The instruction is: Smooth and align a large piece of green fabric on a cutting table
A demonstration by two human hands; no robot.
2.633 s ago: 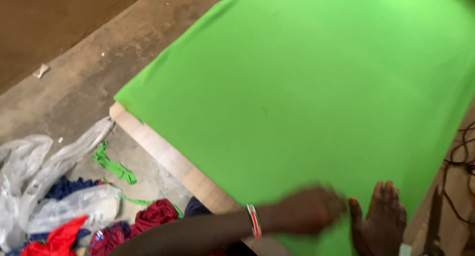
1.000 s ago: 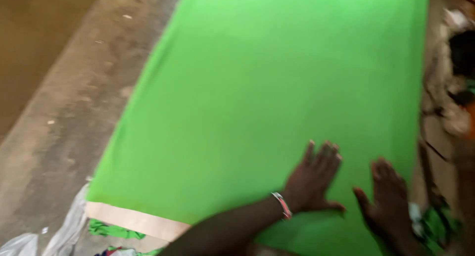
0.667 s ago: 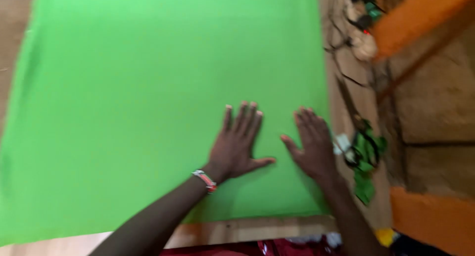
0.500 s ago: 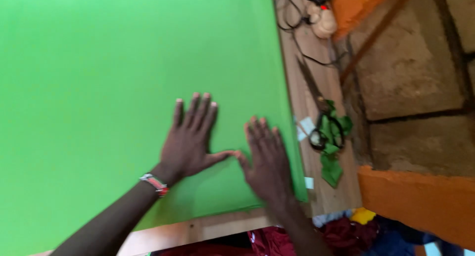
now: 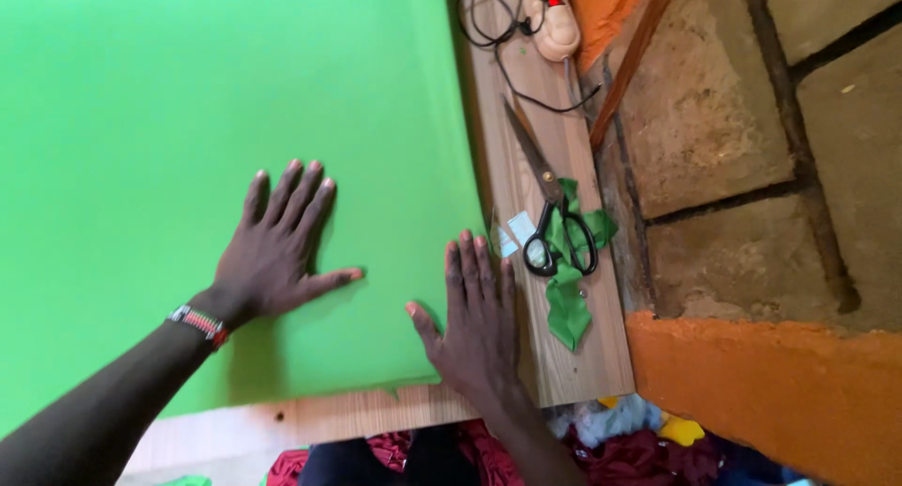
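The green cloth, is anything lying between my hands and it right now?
Nothing visible does. The left hand and the right hand both lie flat, palms down, straight on the green cloth. The scissors lie off to the right on the bare wooden table.

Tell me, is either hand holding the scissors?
No, the scissors lie untouched on the wooden table, while the left hand and right hand press flat on the green cloth.

Left hand (image 5: 277, 246) flat, fingers spread, right hand (image 5: 474, 322) flat, palm down, thumb out
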